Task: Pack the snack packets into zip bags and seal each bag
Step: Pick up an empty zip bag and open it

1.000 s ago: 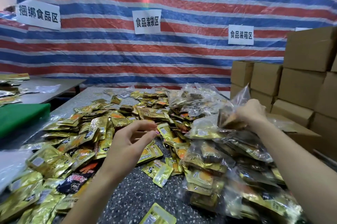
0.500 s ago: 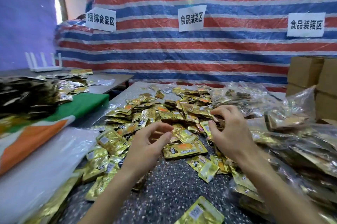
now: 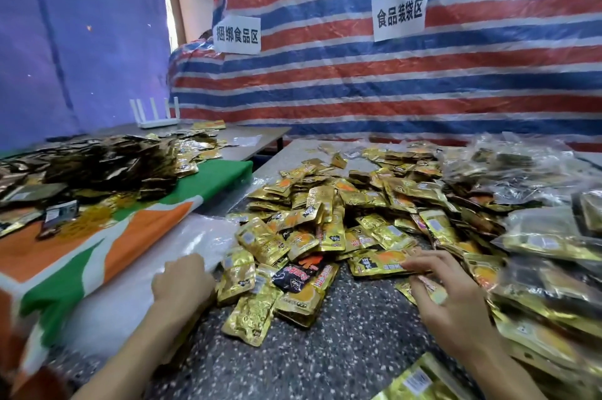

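Fingers (image 3: 420,266) of the right hand (image 3: 456,311) spread wide and empty over light, slippery foil snack packets (image 3: 325,227) heaped on the tabletop (image 3: 342,350), which are probably best pinched by a sealed edge. The left hand (image 3: 182,282) curls onto the soft clear zip bags (image 3: 130,295); whether it grips one cannot be told. Compared with half a second earlier, the hands are now apart, the left off the pile.

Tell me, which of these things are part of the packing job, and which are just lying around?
Part of the job:
gold snack packets, heaped centre
filled clear bags, at right
clear plastic stack, likely empty bags, under the left hand
right hand, over the packets

Just lying about:
white router
green and orange cloth
dark packets, far left
paper signs
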Motion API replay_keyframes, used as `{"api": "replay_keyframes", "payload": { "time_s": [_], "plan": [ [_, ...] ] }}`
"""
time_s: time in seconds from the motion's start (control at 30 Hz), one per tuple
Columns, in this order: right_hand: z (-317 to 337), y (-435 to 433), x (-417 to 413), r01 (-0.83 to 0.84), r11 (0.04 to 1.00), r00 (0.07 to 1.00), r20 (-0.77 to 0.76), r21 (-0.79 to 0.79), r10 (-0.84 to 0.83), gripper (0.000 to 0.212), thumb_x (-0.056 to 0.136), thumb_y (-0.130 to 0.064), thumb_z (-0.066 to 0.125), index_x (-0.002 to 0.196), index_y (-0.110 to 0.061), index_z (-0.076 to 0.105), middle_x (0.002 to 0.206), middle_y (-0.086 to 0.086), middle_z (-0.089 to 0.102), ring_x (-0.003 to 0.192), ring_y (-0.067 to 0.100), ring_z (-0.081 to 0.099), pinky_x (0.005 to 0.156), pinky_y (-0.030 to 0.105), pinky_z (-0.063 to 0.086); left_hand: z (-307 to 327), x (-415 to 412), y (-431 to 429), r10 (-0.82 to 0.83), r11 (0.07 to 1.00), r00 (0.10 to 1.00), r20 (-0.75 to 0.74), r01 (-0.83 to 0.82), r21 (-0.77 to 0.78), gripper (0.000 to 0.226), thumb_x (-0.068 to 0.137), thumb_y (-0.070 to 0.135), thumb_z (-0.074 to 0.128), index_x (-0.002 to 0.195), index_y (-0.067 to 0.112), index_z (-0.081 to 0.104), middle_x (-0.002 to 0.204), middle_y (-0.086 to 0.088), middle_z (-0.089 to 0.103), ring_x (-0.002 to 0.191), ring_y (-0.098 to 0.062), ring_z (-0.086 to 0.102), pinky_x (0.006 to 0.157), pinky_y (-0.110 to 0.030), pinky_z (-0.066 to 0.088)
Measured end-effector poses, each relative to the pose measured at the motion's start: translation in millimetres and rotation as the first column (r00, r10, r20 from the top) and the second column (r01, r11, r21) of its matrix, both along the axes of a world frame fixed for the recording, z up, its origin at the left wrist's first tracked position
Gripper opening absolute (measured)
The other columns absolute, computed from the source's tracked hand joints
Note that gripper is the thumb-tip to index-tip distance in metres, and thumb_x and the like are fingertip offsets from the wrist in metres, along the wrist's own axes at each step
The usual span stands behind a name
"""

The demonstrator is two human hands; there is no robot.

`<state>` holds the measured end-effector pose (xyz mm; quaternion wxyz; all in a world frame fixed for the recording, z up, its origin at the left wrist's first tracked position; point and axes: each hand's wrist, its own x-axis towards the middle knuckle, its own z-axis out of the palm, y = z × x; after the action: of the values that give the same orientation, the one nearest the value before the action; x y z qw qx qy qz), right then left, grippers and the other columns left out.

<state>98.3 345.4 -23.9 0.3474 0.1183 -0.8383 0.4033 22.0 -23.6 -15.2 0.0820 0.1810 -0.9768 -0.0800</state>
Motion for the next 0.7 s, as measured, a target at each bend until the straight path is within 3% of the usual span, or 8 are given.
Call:
{"api": "replay_keyframes", "payload": {
  "time_s": [0.17,0.3,0.37,0.43,0.5,0.57,0.63,0.7],
  "plan": [
    [-4,7,0,-0.024,0.999,0.999,0.023,-0.044,0.025,0.035,0.081,0.016,0.069,0.091,-0.017,0.073,0.104,-0.008,0.065,0.103,-0.002,0.059,0.086,0.007,0.045,7,5,-10,0.028,0.991,0.992,-0.120,-0.012,0.133,0.031,0.086,0.041,0.071,0.068,0.016,0.070,0.069,0.002,0.069,0.073,-0.023,0.062,0.067,-0.030,0.045],
    [-4,11,1,-0.023,0.996,0.999,0.020,-0.088,0.025,0.038,0.083,0.013,0.068,0.089,-0.024,0.073,0.103,-0.008,0.065,0.103,0.003,0.061,0.084,0.014,0.048,24,0,-15,0.021,0.986,1.000,0.004,-0.021,0.167,0.048,0.095,0.028,0.062,0.052,0.015,0.044,0.051,-0.001,0.046,0.059,-0.025,0.048,0.064,-0.030,0.034],
    [-4,12,1,-0.022,0.994,0.999,0.025,-0.106,0.025,0.039,0.084,0.012,0.067,0.087,-0.026,0.072,0.103,-0.011,0.065,0.103,0.002,0.061,0.083,0.015,0.049,30,-1,-15,0.077,0.990,0.995,-0.062,-0.069,0.120,0.038,0.088,0.012,0.060,0.053,0.015,0.045,0.057,-0.007,0.053,0.060,-0.026,0.047,0.062,-0.030,0.031],
    [-4,13,2,-0.020,0.992,0.999,0.033,-0.122,0.024,0.039,0.085,0.011,0.067,0.087,-0.027,0.071,0.102,-0.013,0.065,0.102,0.001,0.060,0.082,0.017,0.050,36,1,-10,0.132,0.988,0.982,-0.132,-0.119,0.100,0.021,0.082,0.007,0.064,0.062,0.012,0.061,0.074,-0.012,0.066,0.071,-0.030,0.055,0.068,-0.036,0.036],
    [-3,14,2,-0.020,0.991,0.999,0.036,-0.130,0.025,0.039,0.085,0.011,0.067,0.086,-0.027,0.071,0.101,-0.015,0.064,0.102,0.001,0.060,0.081,0.017,0.050,40,3,-6,0.129,0.985,0.986,-0.109,-0.115,0.127,0.015,0.079,0.016,0.078,0.069,0.015,0.067,0.079,-0.008,0.068,0.079,-0.031,0.060,0.075,-0.040,0.041],
    [-3,14,3,-0.025,0.990,0.999,0.038,-0.141,0.031,0.038,0.085,0.011,0.066,0.086,-0.027,0.072,0.099,-0.018,0.064,0.102,0.002,0.061,0.080,0.018,0.050,42,6,-7,0.093,0.986,0.995,-0.045,-0.086,0.143,0.028,0.079,0.031,0.083,0.069,0.013,0.064,0.077,-0.007,0.068,0.079,-0.029,0.062,0.077,-0.039,0.045],
    [-3,14,3,-0.030,0.987,0.998,0.050,-0.155,0.039,0.037,0.086,0.010,0.066,0.086,-0.027,0.072,0.100,-0.021,0.063,0.102,0.003,0.061,0.078,0.022,0.051,47,8,-9,0.072,0.992,0.997,-0.033,-0.068,0.108,0.030,0.091,0.034,0.068,0.074,0.012,0.058,0.084,-0.010,0.069,0.080,-0.030,0.062,0.077,-0.037,0.044],
    [-3,14,3,-0.030,0.986,0.998,0.056,-0.165,0.040,0.038,0.087,0.010,0.065,0.086,-0.027,0.072,0.100,-0.022,0.063,0.101,0.003,0.062,0.077,0.025,0.051,54,11,-10,0.060,0.997,0.994,-0.092,-0.054,0.058,0.015,0.099,0.023,0.050,0.089,0.015,0.057,0.100,-0.013,0.067,0.086,-0.033,0.061,0.077,-0.039,0.046]
  ]
}}
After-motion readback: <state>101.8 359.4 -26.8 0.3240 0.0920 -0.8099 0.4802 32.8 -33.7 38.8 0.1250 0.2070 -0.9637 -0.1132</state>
